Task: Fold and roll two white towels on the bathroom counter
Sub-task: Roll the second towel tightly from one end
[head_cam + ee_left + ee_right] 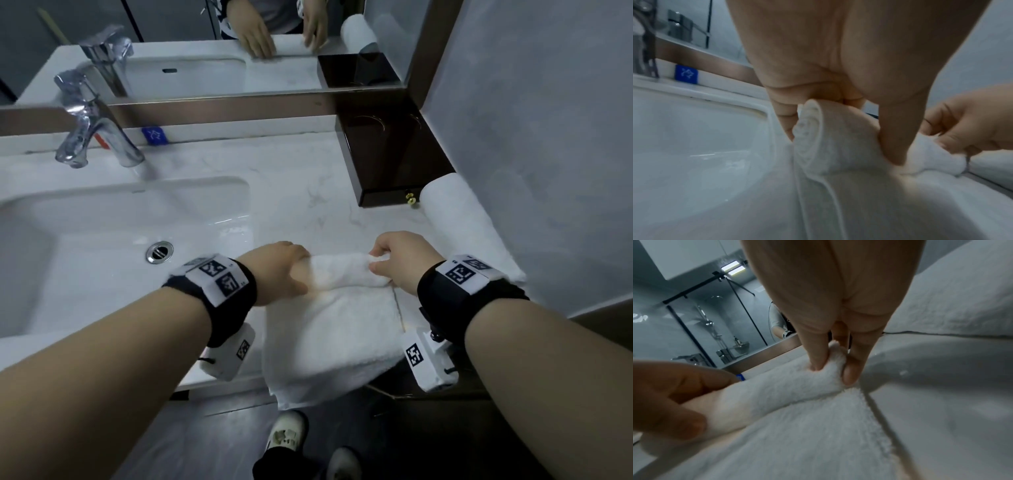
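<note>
The left hand (818, 65) is filling the left wrist view closest to the lens, its fingers (894, 142) curling over the left end of the partly rolled white towel (329, 322), thumb pressing into the front of the roll while the other fingers are wrapping behind it (the spiral of layers is showing plainly at that end). The right hand (400, 260) is pinching the opposite end of the roll, thumb and fingers (853, 368) squeezing the terry between them. The unrolled part of this towel is lying flat on the white marbled bench (291, 192), just right of the sink (102, 233), with its near edge hanging over the bench's front rim. A second white towel (455, 219), already rolled, is lying along the wall at the right, beside a dark wooden box (390, 161) and close to the right wrist. A chrome tap (92, 126) is standing behind the sink, and the mirror (205, 48) above is reflecting both hands.
</note>
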The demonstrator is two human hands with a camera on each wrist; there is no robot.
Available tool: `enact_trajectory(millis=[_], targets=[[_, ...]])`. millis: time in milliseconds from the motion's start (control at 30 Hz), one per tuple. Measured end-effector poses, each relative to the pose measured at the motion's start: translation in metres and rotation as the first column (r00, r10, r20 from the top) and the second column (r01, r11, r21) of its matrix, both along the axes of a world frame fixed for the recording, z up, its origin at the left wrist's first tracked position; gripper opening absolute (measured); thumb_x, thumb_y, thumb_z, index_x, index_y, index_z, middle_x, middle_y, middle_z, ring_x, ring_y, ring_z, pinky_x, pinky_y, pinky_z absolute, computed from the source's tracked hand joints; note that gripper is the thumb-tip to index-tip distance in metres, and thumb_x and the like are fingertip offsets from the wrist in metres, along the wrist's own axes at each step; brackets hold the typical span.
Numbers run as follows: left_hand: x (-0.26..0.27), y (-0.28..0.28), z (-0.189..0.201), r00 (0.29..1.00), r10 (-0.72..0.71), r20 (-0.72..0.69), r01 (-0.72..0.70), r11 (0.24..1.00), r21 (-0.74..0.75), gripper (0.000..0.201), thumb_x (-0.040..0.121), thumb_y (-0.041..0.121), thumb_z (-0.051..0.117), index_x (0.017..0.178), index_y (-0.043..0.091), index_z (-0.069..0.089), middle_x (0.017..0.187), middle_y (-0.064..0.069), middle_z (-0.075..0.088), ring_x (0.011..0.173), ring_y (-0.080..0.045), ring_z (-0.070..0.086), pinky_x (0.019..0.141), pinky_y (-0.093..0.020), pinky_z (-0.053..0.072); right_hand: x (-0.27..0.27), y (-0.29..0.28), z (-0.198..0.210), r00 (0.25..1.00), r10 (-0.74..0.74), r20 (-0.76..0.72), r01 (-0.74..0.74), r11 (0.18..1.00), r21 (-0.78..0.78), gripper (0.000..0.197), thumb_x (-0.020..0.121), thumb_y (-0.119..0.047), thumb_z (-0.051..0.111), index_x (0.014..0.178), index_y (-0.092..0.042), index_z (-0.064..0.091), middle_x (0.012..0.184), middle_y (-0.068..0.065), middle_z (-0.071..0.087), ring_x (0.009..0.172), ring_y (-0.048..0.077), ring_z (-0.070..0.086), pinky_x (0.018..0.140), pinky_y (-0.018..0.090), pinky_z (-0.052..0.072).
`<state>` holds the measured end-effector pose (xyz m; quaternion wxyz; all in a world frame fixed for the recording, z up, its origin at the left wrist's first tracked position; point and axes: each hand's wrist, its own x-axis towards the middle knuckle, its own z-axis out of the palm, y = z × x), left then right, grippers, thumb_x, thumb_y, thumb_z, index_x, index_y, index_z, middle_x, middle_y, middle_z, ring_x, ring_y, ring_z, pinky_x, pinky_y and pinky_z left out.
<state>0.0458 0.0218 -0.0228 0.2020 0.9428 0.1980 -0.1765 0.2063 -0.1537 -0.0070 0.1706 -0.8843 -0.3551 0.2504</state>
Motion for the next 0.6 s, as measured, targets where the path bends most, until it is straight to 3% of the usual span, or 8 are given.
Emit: enact_trajectory(millis=[100, 267, 400, 500, 600], targets=[[0.005, 0.009, -0.001, 0.996, 0.087, -0.034, -0.089, 0.993, -0.071, 0.044, 0.075, 0.04, 0.076, 0.112, 0.028, 0.055, 0.098, 0.01, 0.058, 0.089, -0.016, 0.056, 0.073, -0.03, 0.042, 0.0, 0.002, 0.001, 1.0, 0.029, 0.011, -0.029, 0.999, -0.029, 0.021, 0.088, -0.017, 0.065, 0.107, -0.01, 0.064, 0.113, 0.008, 0.062, 0.095, 0.025, 0.061, 0.085, 0.036, 0.051], [0.013, 0.003, -0.013, 0.997, 0.024, -0.074, -0.028, 0.999, -0.043, 0.036, 0.071, 0.031, 0.073, 0.091, 0.031, 0.043, 0.084, 0.011, 0.056, 0.075, -0.013, 0.055, 0.058, -0.029, 0.038, 0.0, -0.002, -0.001, 0.999, 0.045, 0.022, -0.045, 0.999, -0.016, 0.019, 0.089, -0.019, 0.064, 0.106, -0.012, 0.061, 0.106, 0.004, 0.06, 0.08, 0.017, 0.054, 0.072, 0.026, 0.043], [0.011, 0.005, -0.013, 0.993, -0.079, -0.091, 0.082, 0.996, 0.024, 0.037, 0.077, 0.037, 0.068, 0.098, 0.028, 0.038, 0.088, 0.009, 0.056, 0.073, -0.014, 0.055, 0.064, -0.033, 0.043, -0.004, -0.015, -0.007, 0.999, 0.047, 0.024, -0.048, 0.998, 0.05, 0.016, 0.088, -0.022, 0.066, 0.101, -0.017, 0.059, 0.1, -0.006, 0.053, 0.084, 0.013, 0.051, 0.072, 0.024, 0.037], [0.009, 0.01, -0.011, 0.978, -0.184, -0.098, 0.195, 0.974, 0.118, 0.043, 0.083, 0.039, 0.065, 0.115, 0.025, 0.04, 0.104, 0.002, 0.051, 0.089, -0.024, 0.056, 0.076, -0.036, 0.045, -0.004, -0.015, -0.01, 0.995, 0.077, 0.065, -0.08, 0.996, 0.041, 0.016, 0.087, -0.018, 0.066, 0.1, -0.016, 0.057, 0.11, -0.002, 0.056, 0.094, 0.018, 0.054, 0.078, 0.027, 0.042], [0.012, 0.013, -0.011, 0.972, -0.229, -0.049, 0.234, 0.951, 0.202, 0.045, 0.086, 0.04, 0.063, 0.122, 0.024, 0.041, 0.109, -0.002, 0.048, 0.098, -0.026, 0.053, 0.082, -0.041, 0.047, -0.003, -0.011, -0.013, 0.987, 0.102, 0.124, -0.105, 0.994, 0.022, 0.016, 0.086, -0.012, 0.065, 0.097, -0.015, 0.053, 0.113, 0.003, 0.054, 0.092, 0.023, 0.055, 0.08, 0.032, 0.046]])
